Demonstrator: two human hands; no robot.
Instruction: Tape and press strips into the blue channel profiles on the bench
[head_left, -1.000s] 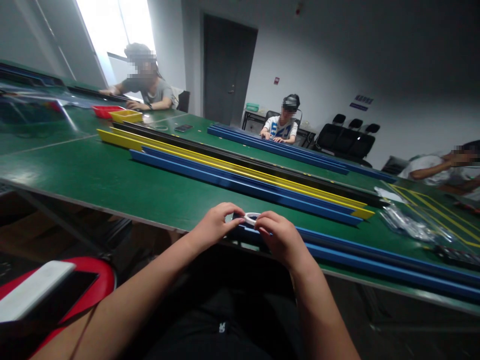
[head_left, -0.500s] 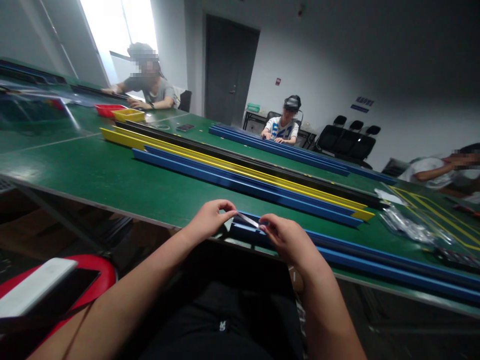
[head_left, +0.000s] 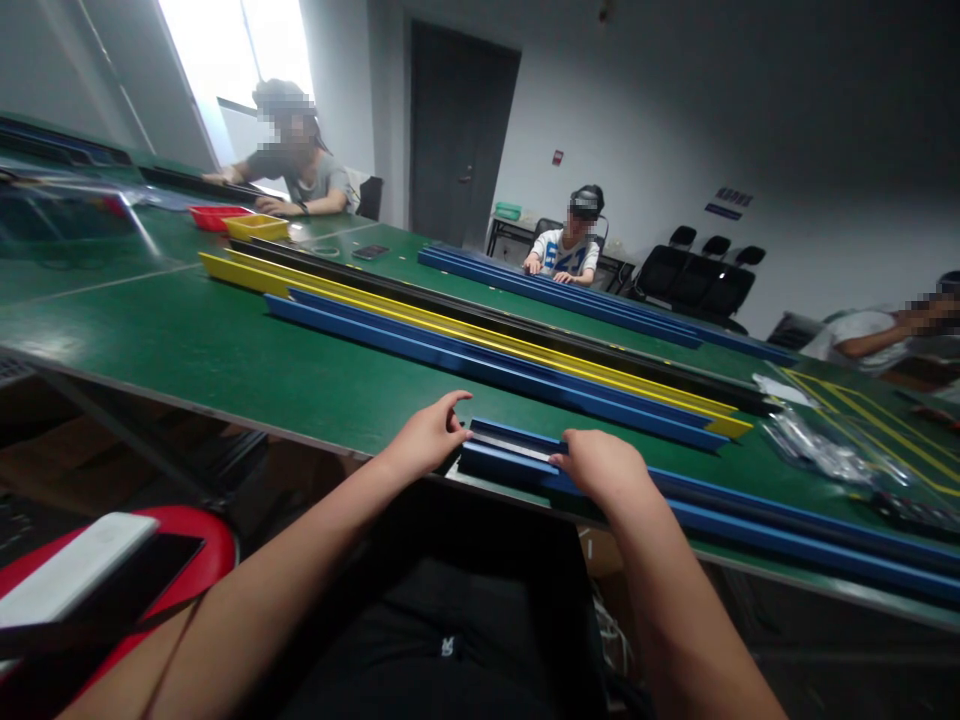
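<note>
A thin silver-grey strip (head_left: 514, 447) lies lengthwise in the groove of a blue channel-shaped bar (head_left: 750, 518), near the bar's left end. My left hand (head_left: 429, 436) is at that end, thumb and forefinger apart, with the thumb tip close to the strip's left end. Further along, my right hand (head_left: 604, 466) has its fingers closed at the strip's right end, over the bar's edges. The strip seems to run in under the right fingertips. Whether those fingers also press on the bar is hidden.
Beyond my hands lie long blue bars (head_left: 465, 362), a yellow bar (head_left: 247, 276) and a black bar (head_left: 652, 362) on the green table (head_left: 150, 340). Plastic bags (head_left: 814, 445) are at right. A red stool (head_left: 214, 540) stands left. Several people sit around the table.
My right hand has moved right along the bar, and more of the strip shows, now down in the groove. My left thumb and forefinger have parted from their pinch on the strip.
</note>
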